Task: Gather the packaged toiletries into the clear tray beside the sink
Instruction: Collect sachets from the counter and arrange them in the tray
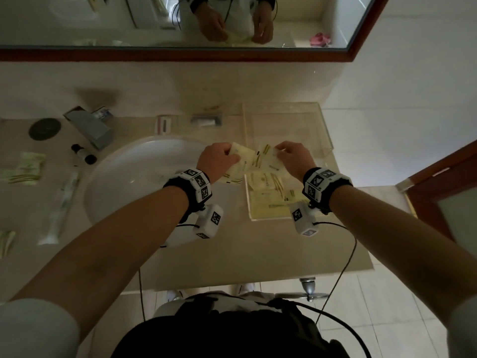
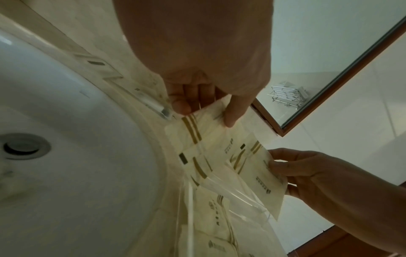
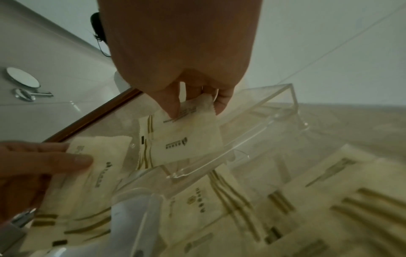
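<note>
Holding a cream packet in each hand, the person has both poised over the near-left edge of the clear tray point(image 1: 324, 130). The left hand point(image 1: 218, 161) pinches its left packet point(image 2: 197, 128) by the top edge, thumb on one face and fingers point(image 2: 182, 102) behind; it may be gripping more than one sachet, since the overlap below the pinch is hard to read. The right hand point(image 1: 293, 157) pinches the right packet point(image 3: 186, 139) at its upper corner between thumb and fingertips, and the sachet hangs free below the grip, just above the tray's clear wall.

The job looks partly done: several stacked packets point(image 1: 268, 188) already lie flat in the tray below the right wrist, while a loose packet point(image 1: 24, 167), a toothbrush sleeve point(image 1: 63, 200) and small bottles point(image 1: 82, 153) sit on the counter well out past the left hand, across the sink point(image 1: 134, 161).

To do this step well, I'd carry each sachet fully past the wall under the grip before loosening the pinch, lowering it flat onto the stack. Lead with the right one, nearer the tray; a corner catching the rim could flip it into the basin.
</note>
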A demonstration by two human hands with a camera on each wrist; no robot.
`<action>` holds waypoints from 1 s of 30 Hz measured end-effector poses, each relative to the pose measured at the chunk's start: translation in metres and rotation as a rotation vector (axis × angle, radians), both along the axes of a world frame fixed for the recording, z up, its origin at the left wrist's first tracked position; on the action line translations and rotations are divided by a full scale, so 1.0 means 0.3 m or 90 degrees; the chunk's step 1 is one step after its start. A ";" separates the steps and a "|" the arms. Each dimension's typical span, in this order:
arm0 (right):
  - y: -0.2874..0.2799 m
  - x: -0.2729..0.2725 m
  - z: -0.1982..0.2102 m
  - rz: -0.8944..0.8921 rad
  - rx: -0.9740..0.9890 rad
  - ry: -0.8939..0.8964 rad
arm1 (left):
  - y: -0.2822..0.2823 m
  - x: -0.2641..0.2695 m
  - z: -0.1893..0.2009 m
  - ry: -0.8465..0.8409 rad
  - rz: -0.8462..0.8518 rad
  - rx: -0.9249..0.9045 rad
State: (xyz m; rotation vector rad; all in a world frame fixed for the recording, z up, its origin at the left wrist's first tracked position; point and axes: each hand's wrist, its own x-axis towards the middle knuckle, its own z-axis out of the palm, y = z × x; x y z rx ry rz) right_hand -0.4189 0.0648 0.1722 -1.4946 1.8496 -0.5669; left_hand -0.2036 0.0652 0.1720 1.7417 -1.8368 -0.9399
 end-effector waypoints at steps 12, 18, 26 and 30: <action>0.000 -0.206 -0.073 0.122 0.023 0.143 | -0.004 -0.182 -0.037 -0.023 -0.019 0.026; 0.007 -0.253 -0.138 0.138 0.050 0.258 | -0.004 -0.213 -0.054 -0.035 -0.024 0.019; 0.002 -0.277 -0.169 0.229 0.052 0.351 | 0.000 -0.225 -0.069 -0.020 -0.022 0.021; 0.010 -0.301 -0.152 0.261 0.005 0.373 | -0.005 -0.229 -0.077 -0.028 -0.027 0.019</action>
